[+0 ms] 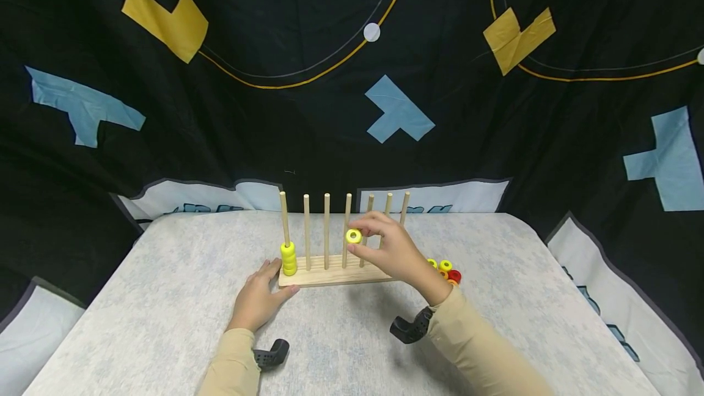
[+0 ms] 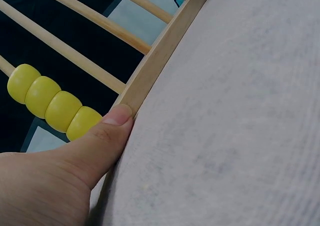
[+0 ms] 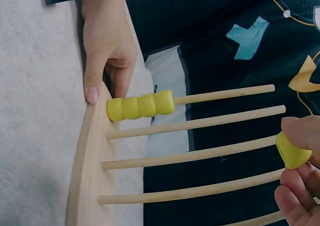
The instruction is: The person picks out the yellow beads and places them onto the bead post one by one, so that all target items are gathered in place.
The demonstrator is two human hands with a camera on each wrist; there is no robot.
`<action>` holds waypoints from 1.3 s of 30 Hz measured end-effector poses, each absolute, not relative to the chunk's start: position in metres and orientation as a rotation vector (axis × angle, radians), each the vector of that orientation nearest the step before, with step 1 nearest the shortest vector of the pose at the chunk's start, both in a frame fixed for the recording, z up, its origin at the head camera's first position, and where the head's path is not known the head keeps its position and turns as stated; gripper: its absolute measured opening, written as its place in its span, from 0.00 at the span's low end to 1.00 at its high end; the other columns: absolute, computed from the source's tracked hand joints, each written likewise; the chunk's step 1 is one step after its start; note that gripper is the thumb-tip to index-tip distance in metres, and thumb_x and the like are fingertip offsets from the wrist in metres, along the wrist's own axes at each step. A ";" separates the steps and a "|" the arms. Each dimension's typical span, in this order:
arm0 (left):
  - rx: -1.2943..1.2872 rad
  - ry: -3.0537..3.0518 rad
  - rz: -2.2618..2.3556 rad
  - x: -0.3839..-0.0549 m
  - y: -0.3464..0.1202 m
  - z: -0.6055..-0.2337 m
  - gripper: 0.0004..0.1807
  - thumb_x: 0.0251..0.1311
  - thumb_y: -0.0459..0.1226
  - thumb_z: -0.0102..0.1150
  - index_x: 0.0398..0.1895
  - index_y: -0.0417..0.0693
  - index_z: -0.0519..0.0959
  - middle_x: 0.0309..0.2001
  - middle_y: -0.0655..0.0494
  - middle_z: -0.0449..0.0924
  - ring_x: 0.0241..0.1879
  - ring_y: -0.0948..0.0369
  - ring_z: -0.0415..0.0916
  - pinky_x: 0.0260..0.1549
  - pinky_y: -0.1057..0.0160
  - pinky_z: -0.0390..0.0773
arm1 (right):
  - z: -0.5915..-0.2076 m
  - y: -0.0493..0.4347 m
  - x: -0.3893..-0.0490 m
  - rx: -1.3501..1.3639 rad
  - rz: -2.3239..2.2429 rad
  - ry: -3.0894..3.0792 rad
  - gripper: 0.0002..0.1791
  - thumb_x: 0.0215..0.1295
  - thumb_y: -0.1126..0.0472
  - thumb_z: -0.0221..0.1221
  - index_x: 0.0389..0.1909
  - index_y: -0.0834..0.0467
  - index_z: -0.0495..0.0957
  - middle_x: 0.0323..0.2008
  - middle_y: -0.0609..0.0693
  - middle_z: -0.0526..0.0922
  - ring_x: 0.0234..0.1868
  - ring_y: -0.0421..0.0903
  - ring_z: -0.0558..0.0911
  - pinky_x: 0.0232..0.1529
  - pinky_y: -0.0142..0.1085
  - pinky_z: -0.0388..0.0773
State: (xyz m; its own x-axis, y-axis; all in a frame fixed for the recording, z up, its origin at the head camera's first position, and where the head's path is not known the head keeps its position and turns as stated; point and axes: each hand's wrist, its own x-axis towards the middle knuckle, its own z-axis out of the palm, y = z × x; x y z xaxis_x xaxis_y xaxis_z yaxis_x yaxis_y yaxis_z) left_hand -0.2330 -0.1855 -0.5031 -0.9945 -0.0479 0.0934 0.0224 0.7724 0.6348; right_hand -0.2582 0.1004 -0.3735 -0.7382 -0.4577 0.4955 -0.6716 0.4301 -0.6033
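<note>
A wooden peg rack (image 1: 335, 277) stands on the table, with a row of upright pegs. Several yellow beads (image 1: 288, 260) are stacked low on its leftmost peg. My left hand (image 1: 255, 302) holds the left end of the base; its thumb (image 2: 102, 133) presses the front edge, and in the right wrist view the other fingers reach behind. My right hand (image 1: 393, 250) pinches one yellow bead (image 3: 291, 155) between thumb and fingers. That bead is raised in front of the middle pegs, its hole facing the head camera.
Loose yellow beads (image 1: 446, 265), a red bead (image 1: 454, 275) and orange ones lie at the rack's right end, partly hidden by the right wrist. A black curtain (image 1: 308, 139) hangs behind the table (image 1: 165, 298). Each wrist wears a black camera mount (image 1: 409, 327).
</note>
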 end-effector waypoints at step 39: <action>0.022 -2.858 -1.021 -0.233 -0.186 -0.503 0.46 0.58 0.54 0.68 0.74 0.42 0.63 0.75 0.43 0.61 0.76 0.42 0.53 0.71 0.35 0.57 | -0.325 0.068 -0.287 0.942 1.181 -2.375 0.21 0.63 0.60 0.67 0.57 0.58 0.80 0.49 0.50 0.86 0.49 0.44 0.85 0.50 0.32 0.84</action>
State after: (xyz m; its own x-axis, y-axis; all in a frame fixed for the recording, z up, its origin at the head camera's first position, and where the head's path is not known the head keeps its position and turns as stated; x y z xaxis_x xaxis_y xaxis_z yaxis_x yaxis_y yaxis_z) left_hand -0.2331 -0.1858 -0.5032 -0.9942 -0.0495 0.0953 0.0221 0.7743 0.6324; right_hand -0.2875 0.0679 -0.3249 -0.7291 -0.4152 0.5441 -0.6844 0.4392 -0.5819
